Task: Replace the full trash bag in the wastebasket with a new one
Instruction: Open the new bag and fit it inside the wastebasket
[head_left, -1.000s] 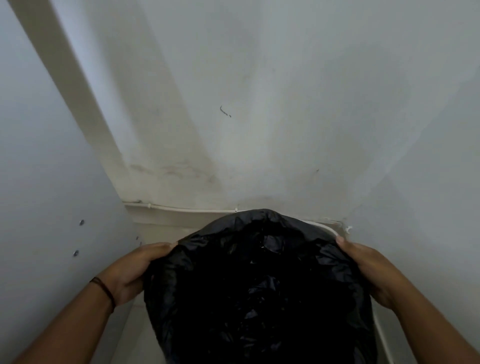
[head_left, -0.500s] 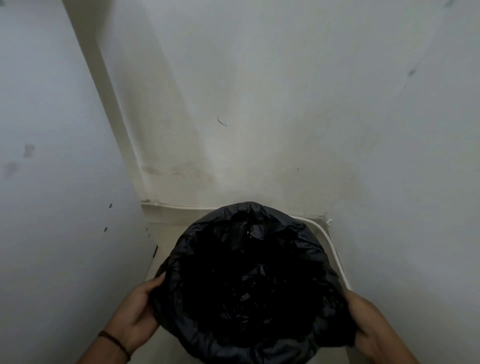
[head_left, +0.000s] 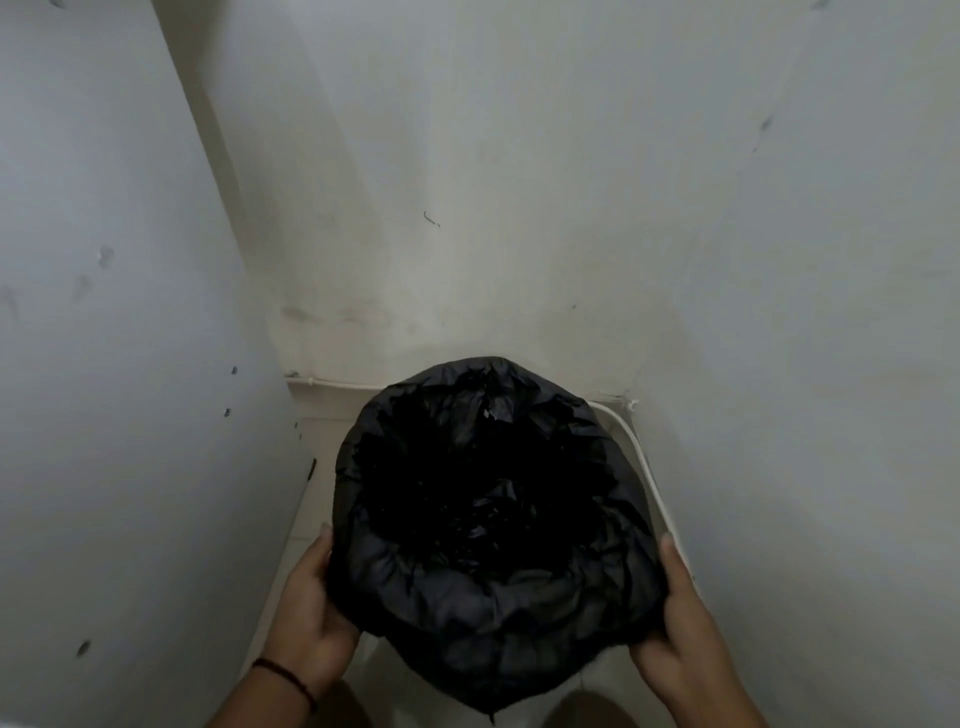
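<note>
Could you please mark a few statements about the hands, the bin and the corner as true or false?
1. Both hands, left hand and right hand, are on the bag-covered wastebasket. True.
2. The trash bag is white. False: it is black.
3. The left wrist bears a dark wristband. True.
4. The bag's mouth is tied shut. False: it is open and folded over the rim.
5. A white cable runs along the wall beside the wastebasket. True.

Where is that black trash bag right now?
Low and central in the head view, the crinkled black plastic trash bag sits between the left hand and right hand.
</note>
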